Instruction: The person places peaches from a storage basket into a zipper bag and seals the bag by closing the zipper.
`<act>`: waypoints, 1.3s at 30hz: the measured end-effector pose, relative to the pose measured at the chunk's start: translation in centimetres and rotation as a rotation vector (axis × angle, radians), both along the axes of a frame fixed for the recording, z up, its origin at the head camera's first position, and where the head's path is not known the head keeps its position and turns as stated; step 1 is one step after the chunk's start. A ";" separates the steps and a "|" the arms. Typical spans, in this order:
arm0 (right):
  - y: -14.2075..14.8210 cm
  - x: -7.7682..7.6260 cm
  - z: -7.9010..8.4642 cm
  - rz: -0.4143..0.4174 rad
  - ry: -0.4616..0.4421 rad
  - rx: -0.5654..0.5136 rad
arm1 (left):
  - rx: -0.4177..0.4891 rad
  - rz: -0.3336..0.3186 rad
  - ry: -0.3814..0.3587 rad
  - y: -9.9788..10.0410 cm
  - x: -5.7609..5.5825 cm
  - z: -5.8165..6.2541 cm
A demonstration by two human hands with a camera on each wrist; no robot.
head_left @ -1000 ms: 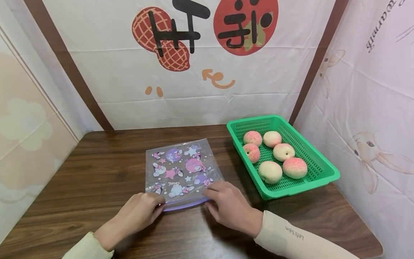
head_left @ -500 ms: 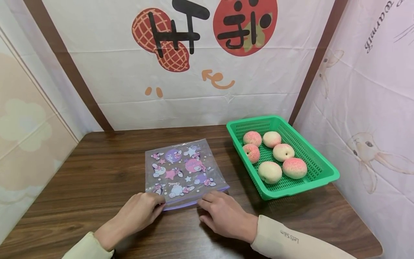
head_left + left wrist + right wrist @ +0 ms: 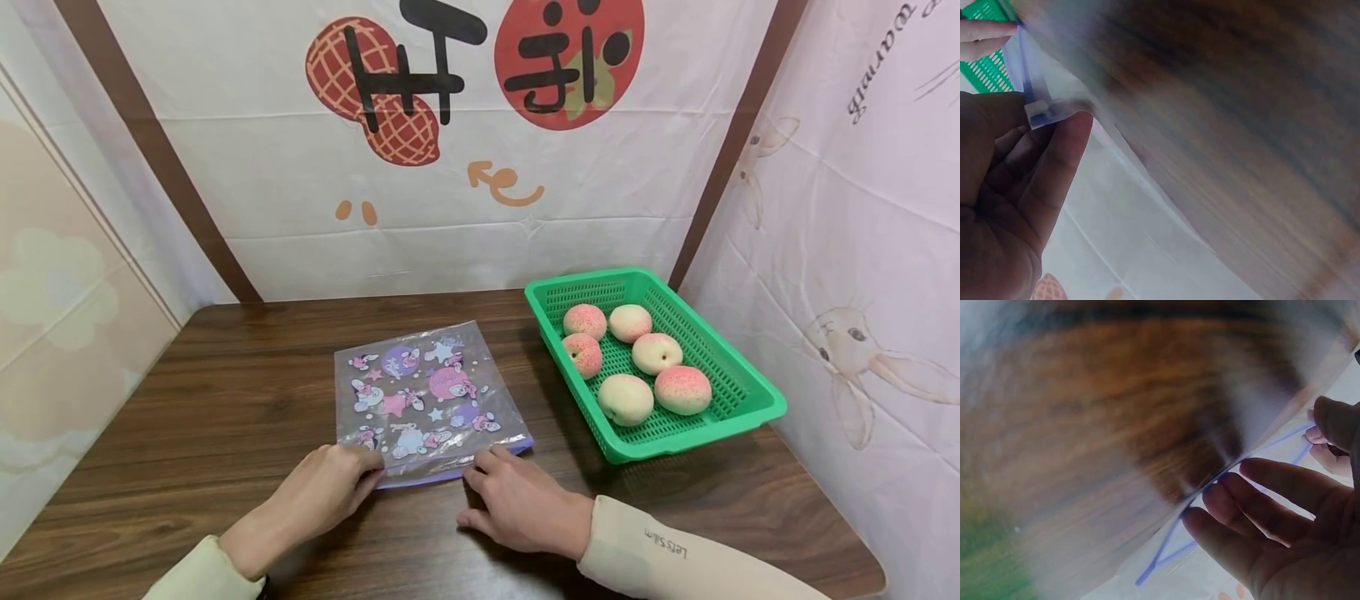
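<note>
A clear zip bag printed with pink and purple cartoon figures lies flat on the wooden table, its purple zip edge toward me. At the near left corner my left hand pinches the bag between thumb and fingers. The left wrist view shows a pale zip slider right at that grip. My right hand touches the zip edge right of its middle with its fingertips, the thumb held apart from the bag. In the right wrist view, those fingers are spread along the purple strip.
A green plastic basket stands on the right side of the table, holding several pink and cream peaches. Printed cloth walls border the table at the back and on both sides.
My right hand has let go of the bag's right corner and slid left along the zip edge, uncovering that corner, with its thumb moving away from the bag. My left hand has stayed in place.
</note>
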State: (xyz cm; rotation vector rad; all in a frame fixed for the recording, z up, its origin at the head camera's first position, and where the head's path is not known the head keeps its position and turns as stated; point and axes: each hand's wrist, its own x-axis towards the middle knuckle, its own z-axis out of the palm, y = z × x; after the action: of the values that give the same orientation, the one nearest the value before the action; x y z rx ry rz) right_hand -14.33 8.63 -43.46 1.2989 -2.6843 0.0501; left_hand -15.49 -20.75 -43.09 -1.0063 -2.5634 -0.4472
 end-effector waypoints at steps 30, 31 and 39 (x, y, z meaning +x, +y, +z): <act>-0.1 0.1 0.2 -0.002 0.003 0.069 | 0.157 0.197 -0.253 0.2 -0.9 1.6; -0.1 0.1 0.2 -0.001 0.008 0.069 | 0.174 0.201 -0.283 0.2 -1.0 1.8; 0.0 0.2 0.0 0.006 0.029 0.086 | 0.255 0.258 -0.360 -0.2 -1.7 3.3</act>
State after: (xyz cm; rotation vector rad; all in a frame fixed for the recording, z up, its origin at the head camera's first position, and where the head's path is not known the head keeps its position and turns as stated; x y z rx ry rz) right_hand -14.17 8.60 -43.43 1.3211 -2.6855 -0.0840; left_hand -17.15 -20.92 -39.78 -0.5343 -2.7988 -0.9243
